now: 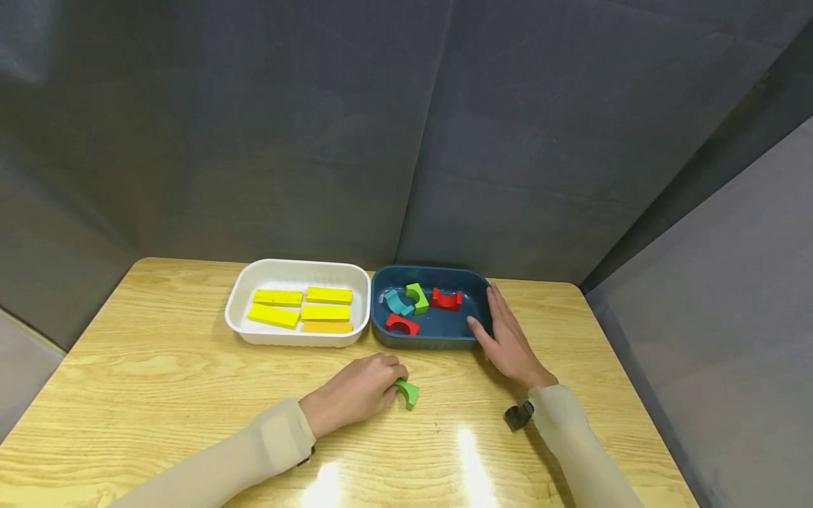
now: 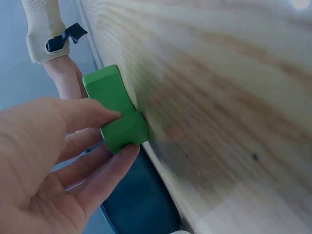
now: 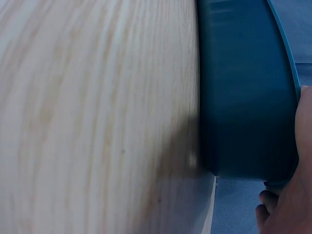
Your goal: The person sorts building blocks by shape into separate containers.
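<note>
My left hand pinches a green arch-shaped block between thumb and fingertips, low over the table in front of the bins. Seen from the left wrist, the block is held at one end, its thick foot between thumb and fingers. At the right end of the dark blue bin, my right hand rests on the rim with fingers straight along the side and thumb reaching over the front corner. Inside that bin lie a lime green arch block, a blue one and two red ones.
Left of the blue bin, right beside it, stands a white bin with several yellow blocks and an orange-yellow one. Both stand near the back edge of the wooden table. A dark grey curtain hangs behind.
</note>
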### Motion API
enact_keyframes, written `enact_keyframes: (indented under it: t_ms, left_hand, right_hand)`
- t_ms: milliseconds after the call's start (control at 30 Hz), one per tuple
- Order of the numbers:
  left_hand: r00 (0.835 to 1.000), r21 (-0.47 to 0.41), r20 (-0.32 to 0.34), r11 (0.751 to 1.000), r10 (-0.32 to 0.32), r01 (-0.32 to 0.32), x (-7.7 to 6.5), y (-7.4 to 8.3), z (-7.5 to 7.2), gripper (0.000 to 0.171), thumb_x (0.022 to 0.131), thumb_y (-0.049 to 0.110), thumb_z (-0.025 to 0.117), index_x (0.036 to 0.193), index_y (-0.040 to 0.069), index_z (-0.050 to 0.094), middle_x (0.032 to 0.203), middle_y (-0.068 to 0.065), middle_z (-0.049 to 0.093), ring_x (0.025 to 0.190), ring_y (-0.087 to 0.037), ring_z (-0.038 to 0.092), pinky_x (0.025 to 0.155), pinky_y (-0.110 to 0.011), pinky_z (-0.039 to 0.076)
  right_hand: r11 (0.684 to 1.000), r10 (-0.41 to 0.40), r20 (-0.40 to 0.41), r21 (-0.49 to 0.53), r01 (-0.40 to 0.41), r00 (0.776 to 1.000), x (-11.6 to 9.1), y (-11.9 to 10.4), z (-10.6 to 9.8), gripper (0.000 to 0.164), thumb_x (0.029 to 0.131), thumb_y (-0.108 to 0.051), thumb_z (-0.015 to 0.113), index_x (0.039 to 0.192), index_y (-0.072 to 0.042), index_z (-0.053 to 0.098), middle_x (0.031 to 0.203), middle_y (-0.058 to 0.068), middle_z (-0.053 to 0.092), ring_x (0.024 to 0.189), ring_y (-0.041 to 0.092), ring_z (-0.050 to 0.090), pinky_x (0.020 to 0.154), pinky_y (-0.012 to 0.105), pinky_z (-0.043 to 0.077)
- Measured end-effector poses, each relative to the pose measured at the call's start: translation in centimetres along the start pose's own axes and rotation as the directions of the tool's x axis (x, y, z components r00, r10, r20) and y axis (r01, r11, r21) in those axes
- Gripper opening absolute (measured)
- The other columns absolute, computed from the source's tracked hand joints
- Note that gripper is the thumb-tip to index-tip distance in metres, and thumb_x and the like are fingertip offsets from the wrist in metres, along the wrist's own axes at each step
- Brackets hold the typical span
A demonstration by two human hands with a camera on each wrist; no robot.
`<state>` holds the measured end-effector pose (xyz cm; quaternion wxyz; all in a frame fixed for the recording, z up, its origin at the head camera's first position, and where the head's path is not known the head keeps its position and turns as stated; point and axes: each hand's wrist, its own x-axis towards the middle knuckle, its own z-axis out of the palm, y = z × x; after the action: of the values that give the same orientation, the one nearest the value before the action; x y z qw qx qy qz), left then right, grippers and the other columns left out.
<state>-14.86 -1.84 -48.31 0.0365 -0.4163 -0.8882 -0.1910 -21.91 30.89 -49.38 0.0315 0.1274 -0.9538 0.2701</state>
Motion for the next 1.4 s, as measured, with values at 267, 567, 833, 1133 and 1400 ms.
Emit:
enact_keyframes:
  t_ms: [267, 567, 833, 1133, 1400]
  left_hand:
    - [1.0, -0.024, 0.002, 1.0, -0.012, 0.012, -0.4, 0.2, -0.2, 0.012, 0.096, 0.006, 0.076, 0.106, 0.011, 0.08, 0.098, 0.0, 0.074, 0.085, -0.013, 0.069, 0.074, -0.025, 0.06]
    - [1.0, -0.058, -0.007, 0.998, -0.029, 0.029, -1.2, 0.4, -0.7, 0.009, 0.096, 0.007, 0.078, 0.104, 0.01, 0.079, 0.097, -0.001, 0.073, 0.085, -0.014, 0.069, 0.074, -0.028, 0.061]
    - [1.0, -0.041, 0.004, 0.999, -0.028, 0.028, -1.3, 0.8, -1.7, 0.011, 0.096, 0.009, 0.078, 0.107, 0.011, 0.079, 0.1, 0.0, 0.073, 0.087, -0.013, 0.069, 0.074, -0.026, 0.06]
    - [0.999, -0.046, -0.04, 0.999, 0.0, -0.001, -0.5, 0.8, -3.7, 0.018, 0.093, 0.007, 0.081, 0.112, 0.009, 0.079, 0.105, -0.004, 0.075, 0.086, -0.013, 0.071, 0.073, -0.02, 0.059]
    - [0.997, -0.037, -0.073, 0.999, 0.026, -0.029, 0.8, 1.2, -5.6, 0.021, 0.094, 0.007, 0.08, 0.115, 0.006, 0.08, 0.11, -0.006, 0.076, 0.092, -0.017, 0.074, 0.078, -0.024, 0.062]
  right_hand:
    - [1.0, 0.002, -0.003, -0.001, -0.002, 1.0, 0.0, -0.1, -0.1, 0.09, 0.111, -0.057, 0.046, 0.173, -0.006, 0.005, 0.181, 0.008, -0.001, 0.166, 0.035, 0.007, 0.131, 0.063, 0.013]
    - [1.0, -0.007, -0.004, 0.002, 0.007, 1.0, 0.1, 0.1, -0.1, 0.09, 0.111, -0.057, 0.046, 0.173, -0.007, 0.004, 0.181, 0.005, -0.003, 0.166, 0.035, 0.005, 0.131, 0.063, 0.012]
    - [1.0, -0.01, -0.007, -0.001, 0.01, 1.0, 0.1, 0.0, 0.0, 0.089, 0.111, -0.056, 0.046, 0.173, -0.008, 0.004, 0.181, 0.007, -0.002, 0.166, 0.036, 0.006, 0.131, 0.064, 0.013]
    - [1.0, -0.01, -0.005, 0.003, 0.01, 1.0, 0.1, 0.1, 0.0, 0.09, 0.111, -0.056, 0.046, 0.173, -0.008, 0.003, 0.181, 0.005, -0.004, 0.166, 0.035, 0.006, 0.131, 0.063, 0.013]
    - [1.0, -0.008, -0.008, 0.007, 0.008, 1.0, 0.0, 0.0, 0.1, 0.089, 0.111, -0.057, 0.046, 0.173, -0.008, 0.004, 0.181, 0.004, -0.004, 0.166, 0.034, 0.006, 0.131, 0.063, 0.013]
